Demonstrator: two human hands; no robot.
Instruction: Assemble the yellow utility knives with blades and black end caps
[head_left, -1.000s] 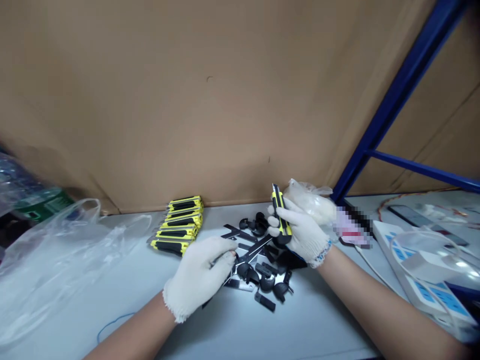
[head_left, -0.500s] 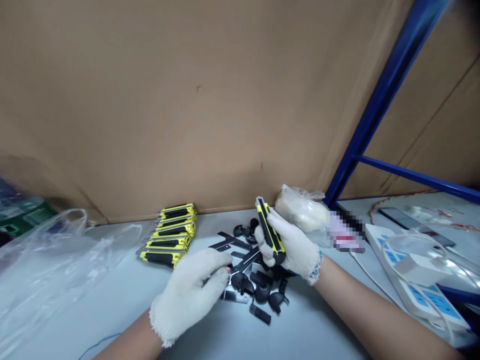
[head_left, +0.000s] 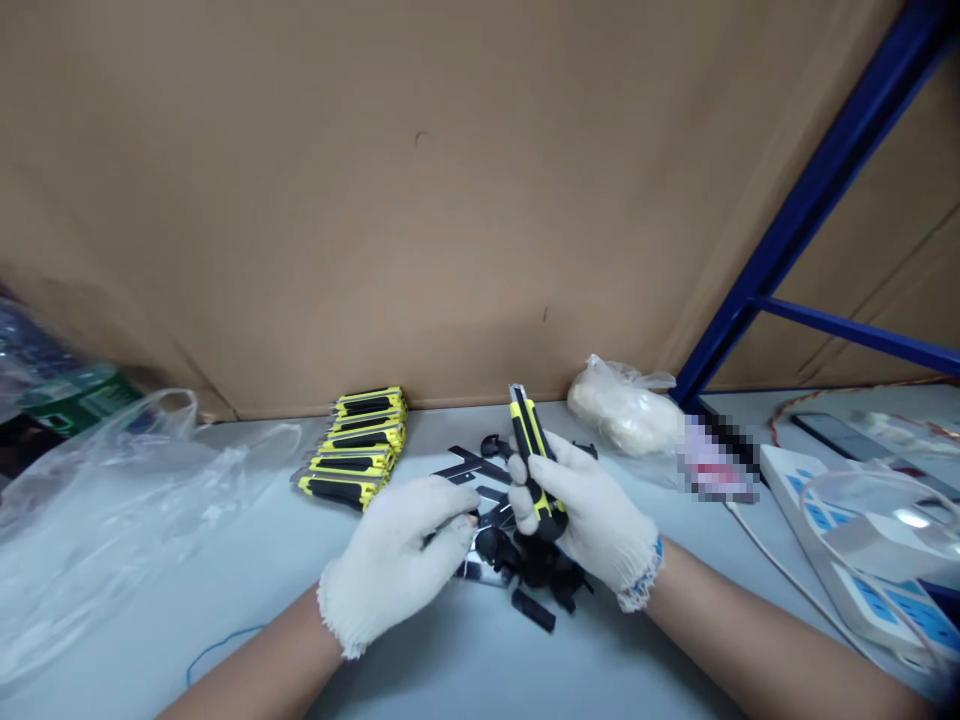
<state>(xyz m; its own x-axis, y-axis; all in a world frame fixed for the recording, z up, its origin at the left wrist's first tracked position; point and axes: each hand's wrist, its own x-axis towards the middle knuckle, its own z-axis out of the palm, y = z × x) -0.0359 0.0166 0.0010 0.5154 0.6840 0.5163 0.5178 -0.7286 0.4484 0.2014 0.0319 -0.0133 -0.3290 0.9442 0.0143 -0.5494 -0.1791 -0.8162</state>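
Head view:
- Knives: one held knife (head_left: 538, 465), at least five stacked knives (head_left: 352, 465), yellow and black. Exact stack count unclear, they overlap.
- Held knife is up off the table (head_left: 247, 560), metal end pointing up and slightly left, over the right side of the pile of parts. Stack lies left of the pile, near the cardboard wall (head_left: 480, 230).
- Black parts (head_left: 495, 548): several rounded ones, can't count, bunched and part hidden. One small black block (head_left: 534, 610) at the pile's near edge.
- Flat strips (head_left: 480, 466): several, crossing each other between the hands. No exact count.
- Others: one clear plastic bag (head_left: 97, 520) far left, one knotted bag (head_left: 626, 408) with pale contents on the right, one phone (head_left: 847, 440), one white power strip (head_left: 825, 530), one blue frame (head_left: 817, 180).
- In the way: both gloved hands cover parts of the pile; the left one hides its left side.
- Right hand (head_left: 592, 500): closed round the held knife, thumb on the near side, fingers wrapped behind.
- Left hand (head_left: 401, 560): fingers curled, thumb near forefinger, at the pile's left side. Something dark shows at the fingertips; can't tell what it is or whether it's gripped.
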